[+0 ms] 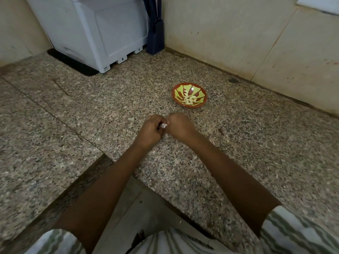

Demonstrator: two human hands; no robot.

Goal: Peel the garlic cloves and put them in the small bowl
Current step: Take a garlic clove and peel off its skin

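The left hand (150, 130) and right hand (180, 126) meet above the granite counter (102, 110), the fingers of both curled inward. A white garlic clove (163, 126) is pinched between the two sets of fingertips, with only a sliver showing in the gap. Beyond the fingers and a little to their right, well apart from them, stands the small bowl (173, 94), with peeled cloves (189, 100) piled inside.

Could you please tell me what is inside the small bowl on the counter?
Pale peeled garlic cloves lie piled in the small bowl, toward its near side. The bowl's floor beneath them is covered.
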